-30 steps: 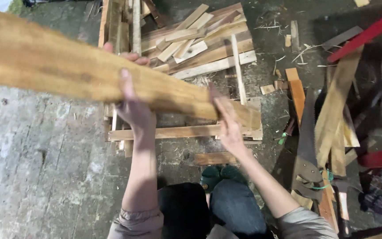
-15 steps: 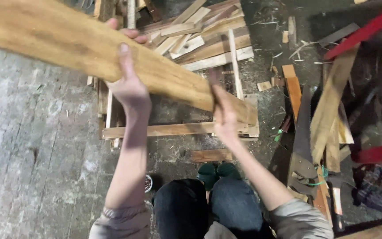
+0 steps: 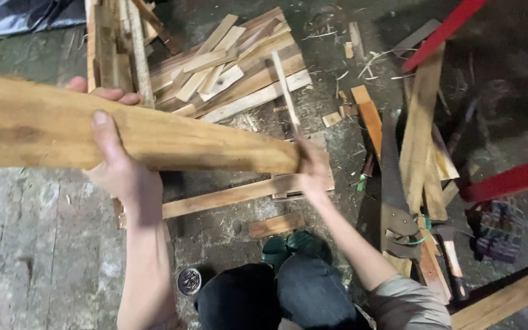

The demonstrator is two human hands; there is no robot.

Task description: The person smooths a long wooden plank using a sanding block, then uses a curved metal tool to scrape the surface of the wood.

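A long, wide wooden plank is held up across the left half of the view, reaching past the left edge. My left hand grips its middle, thumb on top and fingers curled over the far edge. My right hand holds the plank's right end. Under the plank a thin wooden batten lies on the concrete floor, with a short offcut near my green shoes.
A pile of wooden slats lies at the back, with an upright wooden frame to its left. On the right lie a handsaw, loose boards, a hammer and red bars. A small round tin sits by my knee.
The plank has swung from a downward slope to nearly level, and its right end now sits lower and further left. Both hands kept their hold.
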